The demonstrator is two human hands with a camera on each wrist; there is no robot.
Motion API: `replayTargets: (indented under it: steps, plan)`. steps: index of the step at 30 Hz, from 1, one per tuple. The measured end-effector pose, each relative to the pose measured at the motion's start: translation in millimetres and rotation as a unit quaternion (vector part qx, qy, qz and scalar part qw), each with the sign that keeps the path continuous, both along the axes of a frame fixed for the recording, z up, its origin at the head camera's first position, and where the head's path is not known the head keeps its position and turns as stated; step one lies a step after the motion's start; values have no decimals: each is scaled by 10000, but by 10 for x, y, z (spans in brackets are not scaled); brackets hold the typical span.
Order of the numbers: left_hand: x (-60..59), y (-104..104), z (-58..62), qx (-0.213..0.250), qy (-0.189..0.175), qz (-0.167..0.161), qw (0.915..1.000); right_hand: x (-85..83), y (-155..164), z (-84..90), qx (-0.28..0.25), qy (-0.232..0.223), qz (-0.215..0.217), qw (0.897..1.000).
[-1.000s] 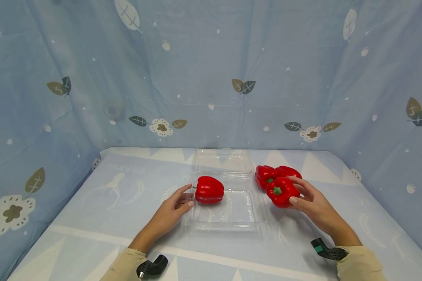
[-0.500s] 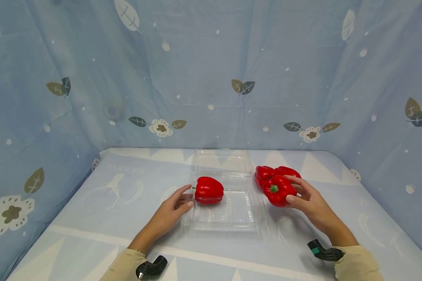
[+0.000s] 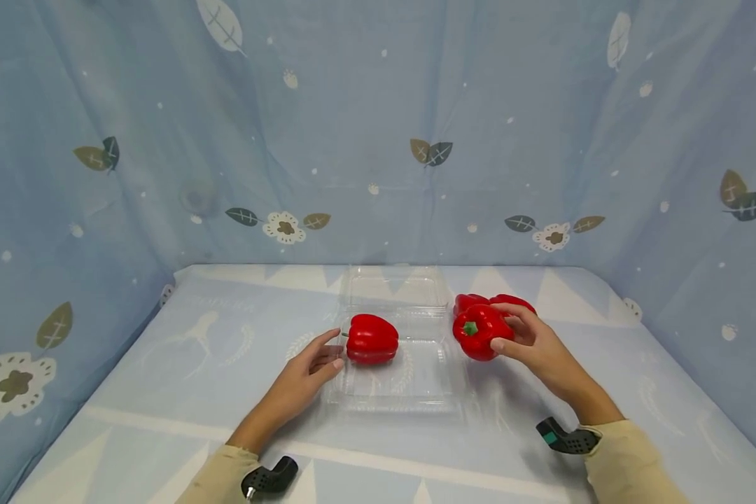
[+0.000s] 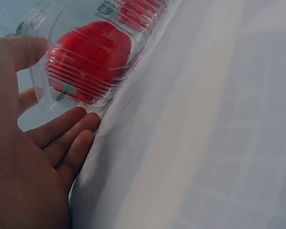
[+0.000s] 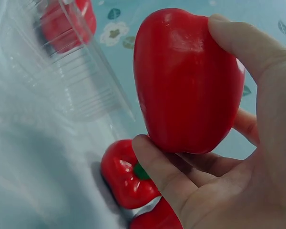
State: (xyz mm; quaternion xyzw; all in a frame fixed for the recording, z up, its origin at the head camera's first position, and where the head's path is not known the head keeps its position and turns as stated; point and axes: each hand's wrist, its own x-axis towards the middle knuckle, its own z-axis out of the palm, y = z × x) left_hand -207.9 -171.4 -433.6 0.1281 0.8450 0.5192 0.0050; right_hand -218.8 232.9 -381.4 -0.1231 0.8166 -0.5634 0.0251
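Note:
My right hand (image 3: pixel 535 350) holds a red bell pepper (image 3: pixel 481 332) between thumb and fingers, its green stem facing left, just right of a clear plastic clamshell box (image 3: pixel 428 371). The right wrist view shows this held pepper (image 5: pixel 188 81) raised off the table, thumb on its side and fingers under it. Another red bell pepper (image 3: pixel 372 339) lies on its side in the left part of the box. Beside the box's left wall is my left hand (image 3: pixel 299 381), fingers loosely extended; its thumb and fingertips lie at the clear wall (image 4: pixel 43 71).
Behind the held pepper, two more red bell peppers (image 3: pixel 513 304) rest on the table right of the box, partly hidden. The box's lid (image 3: pixel 393 285) lies open toward the back. A blue printed curtain (image 3: pixel 378 140) hangs around the table (image 3: pixel 183 392).
My right hand has lifted the front pepper and carried it left, toward the box. The left hand and the pepper in the box have stayed put.

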Motion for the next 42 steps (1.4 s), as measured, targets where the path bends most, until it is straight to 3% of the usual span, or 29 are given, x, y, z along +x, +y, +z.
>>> replayTargets:
  steps: [4, 14, 23, 42]
  plan:
    - [-12, -4, -2, 45, -9, -25, 10000, -44, -58, 80, 137, 142, 26, 9998]
    - [-4, 0, -8, 91, -35, -17, 10000, -138, -236, 219, 388, -95, 15, 9992]
    - [-4, 25, -15, 65, -1, -33, 10000, -193, -327, 269, 972, 46, -4, 9953]
    - [9, 3, -15, 38, -39, 51, 10000, -295, -672, 400, 1451, -20, 314, 9889]
